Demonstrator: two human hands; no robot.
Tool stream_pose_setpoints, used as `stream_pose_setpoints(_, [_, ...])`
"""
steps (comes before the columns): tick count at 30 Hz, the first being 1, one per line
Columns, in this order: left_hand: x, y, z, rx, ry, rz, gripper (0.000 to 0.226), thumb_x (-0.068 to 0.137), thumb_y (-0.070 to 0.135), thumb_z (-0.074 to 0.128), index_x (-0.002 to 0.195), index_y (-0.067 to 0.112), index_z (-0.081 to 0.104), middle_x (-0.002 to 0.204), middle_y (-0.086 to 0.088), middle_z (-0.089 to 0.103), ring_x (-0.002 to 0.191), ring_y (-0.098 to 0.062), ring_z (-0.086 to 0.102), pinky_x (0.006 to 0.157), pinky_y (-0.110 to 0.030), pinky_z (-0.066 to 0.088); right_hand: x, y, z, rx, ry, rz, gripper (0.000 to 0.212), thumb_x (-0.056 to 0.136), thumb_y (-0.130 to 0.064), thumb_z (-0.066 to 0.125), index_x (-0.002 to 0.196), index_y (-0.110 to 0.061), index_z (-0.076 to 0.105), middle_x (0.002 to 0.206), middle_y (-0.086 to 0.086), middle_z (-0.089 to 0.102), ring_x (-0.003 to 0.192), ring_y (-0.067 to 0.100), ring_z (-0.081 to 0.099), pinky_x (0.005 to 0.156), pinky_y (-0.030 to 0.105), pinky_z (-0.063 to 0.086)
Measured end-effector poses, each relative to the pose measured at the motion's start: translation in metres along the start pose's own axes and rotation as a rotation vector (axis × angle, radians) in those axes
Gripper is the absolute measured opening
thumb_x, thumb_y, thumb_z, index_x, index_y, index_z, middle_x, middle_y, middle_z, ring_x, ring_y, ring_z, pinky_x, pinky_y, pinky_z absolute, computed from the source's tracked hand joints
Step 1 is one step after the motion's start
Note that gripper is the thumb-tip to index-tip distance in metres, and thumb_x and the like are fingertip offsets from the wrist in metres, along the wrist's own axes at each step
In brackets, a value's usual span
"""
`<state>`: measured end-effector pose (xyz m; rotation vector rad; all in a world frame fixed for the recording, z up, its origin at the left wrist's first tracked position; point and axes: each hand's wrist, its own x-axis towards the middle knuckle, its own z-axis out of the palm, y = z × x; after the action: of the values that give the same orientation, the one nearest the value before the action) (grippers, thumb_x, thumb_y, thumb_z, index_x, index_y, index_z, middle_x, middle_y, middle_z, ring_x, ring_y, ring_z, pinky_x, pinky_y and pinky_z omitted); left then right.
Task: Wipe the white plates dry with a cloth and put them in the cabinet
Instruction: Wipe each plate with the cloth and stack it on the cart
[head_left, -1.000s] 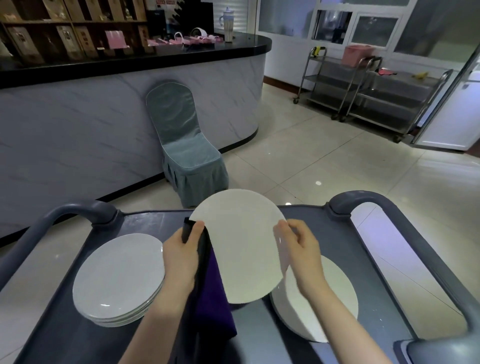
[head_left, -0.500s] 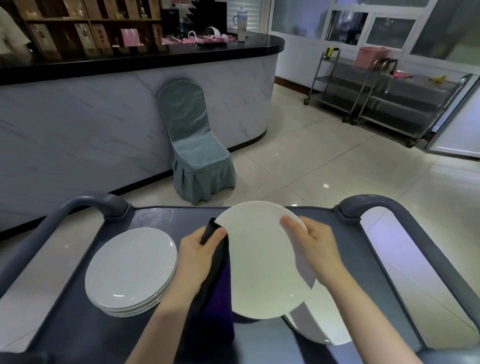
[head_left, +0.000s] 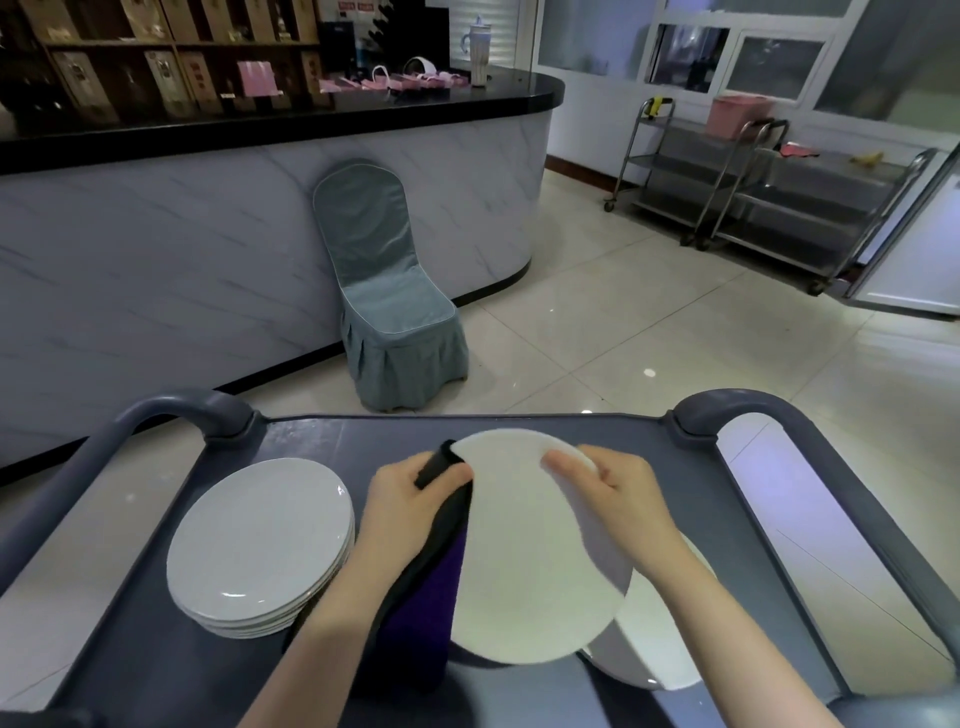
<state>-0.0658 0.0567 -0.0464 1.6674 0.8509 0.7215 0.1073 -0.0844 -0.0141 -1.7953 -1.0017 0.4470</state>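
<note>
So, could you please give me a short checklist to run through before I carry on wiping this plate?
1. Right hand pinches the held plate at its rim: ok.
2. Left hand grips the purple cloth against the plate's edge: ok.
3. Plate surface dry: cannot tell.
4. Left plate stack sits flat on the cart tray: ok.
5. Right plates, partly hidden under the held plate, untouched by it: cannot tell.

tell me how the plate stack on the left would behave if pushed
Probably heavy: the stack holds several plates. It would likely slide rather than tip, being low and wide on the smooth cart. Glossy faces suggest top plates could slip; they look breakable.
</note>
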Motion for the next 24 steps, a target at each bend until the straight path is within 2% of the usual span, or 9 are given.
stream_pose_setpoints(2, [-0.004,-0.004,0.004,-0.087,0.156,-0.102,0.025,0.088,0.031,0.069,0.069,0.016,0.065,0.06,0.002,0.065,0.055,-0.004,0.051,0.054,-0.015,0.042,-0.002,0.002,0.001,0.088,0.115,0.079,0.052,0.094,-0.032,0.066,0.057,-0.02,0.032,0.058,-0.008,0.031,0.056,0.011,0.028,0.049,0.02,0.023])
stream_pose_setpoints(4, [-0.001,-0.005,0.004,-0.075,0.161,-0.132,0.029,0.088,0.033,0.068,0.068,0.013,0.062,0.059,0.005,0.061,0.055,-0.007,0.048,0.054,-0.016,0.041,-0.004,0.004,0.003,0.075,0.14,0.101,0.05,0.095,-0.03,0.064,0.056,-0.02,0.034,0.057,-0.01,0.033,0.054,0.008,0.03,0.047,0.016,0.024])
stream_pose_setpoints(9, [0.015,0.011,-0.008,0.115,-0.122,0.078,0.018,0.084,0.032,0.073,0.071,0.02,0.07,0.067,0.007,0.069,0.06,0.004,0.056,0.058,-0.01,0.044,0.002,-0.005,-0.008,-0.043,-0.06,-0.013,0.048,0.096,-0.032,0.064,0.058,-0.019,0.037,0.056,-0.013,0.034,0.054,0.005,0.03,0.051,0.019,0.026])
stream_pose_setpoints(12, [0.02,0.019,0.0,0.209,-0.349,0.175,0.026,0.077,0.042,0.074,0.071,0.018,0.068,0.061,0.008,0.06,0.059,0.0,0.05,0.058,-0.017,0.039,0.002,-0.014,-0.001,-0.203,-0.241,-0.128,0.051,0.095,-0.041,0.063,0.06,-0.01,0.043,0.055,-0.008,0.033,0.054,0.006,0.029,0.052,0.023,0.024])
stream_pose_setpoints(14, [0.019,0.018,0.005,0.206,-0.375,0.174,0.023,0.078,0.041,0.073,0.072,0.019,0.069,0.061,0.008,0.061,0.06,0.0,0.05,0.059,-0.019,0.04,0.002,-0.015,-0.001,-0.208,-0.25,-0.151,0.052,0.095,-0.043,0.063,0.061,-0.008,0.044,0.056,-0.006,0.032,0.055,0.006,0.028,0.053,0.024,0.023])
stream_pose_setpoints(17, [0.015,0.013,0.004,0.025,-0.123,0.045,0.016,0.085,0.03,0.073,0.073,0.02,0.071,0.068,0.004,0.07,0.063,-0.003,0.056,0.061,-0.019,0.045,0.005,-0.014,-0.011,-0.08,-0.05,-0.062,0.052,0.094,-0.035,0.066,0.058,-0.015,0.036,0.058,-0.006,0.029,0.057,0.009,0.026,0.052,0.024,0.02])
stream_pose_setpoints(19, [0.01,0.008,0.008,-0.112,0.126,-0.081,0.022,0.088,0.031,0.07,0.073,0.015,0.069,0.066,0.002,0.068,0.062,-0.006,0.054,0.058,-0.018,0.045,0.004,-0.012,-0.008,0.072,0.148,0.035,0.052,0.094,-0.033,0.066,0.058,-0.018,0.031,0.06,-0.006,0.028,0.058,0.011,0.026,0.05,0.023,0.021])
stream_pose_setpoints(21, [0.003,0.007,0.02,-0.317,0.322,-0.237,0.031,0.09,0.036,0.067,0.075,0.009,0.069,0.071,-0.003,0.067,0.066,-0.012,0.055,0.064,-0.027,0.048,-0.004,-0.012,0.012,0.297,0.388,0.143,0.052,0.094,-0.032,0.065,0.055,-0.02,0.032,0.056,-0.008,0.032,0.054,0.011,0.03,0.046,0.019,0.027])
stream_pose_setpoints(24, [-0.008,0.007,0.039,-0.556,0.503,-0.391,0.034,0.089,0.039,0.068,0.072,0.011,0.064,0.074,-0.003,0.062,0.069,-0.016,0.054,0.068,-0.033,0.047,-0.017,-0.007,0.048,0.614,0.643,0.279,0.037,0.098,-0.038,0.059,0.063,-0.025,0.062,0.064,-0.014,0.064,0.059,0.006,0.059,0.057,0.012,0.045])
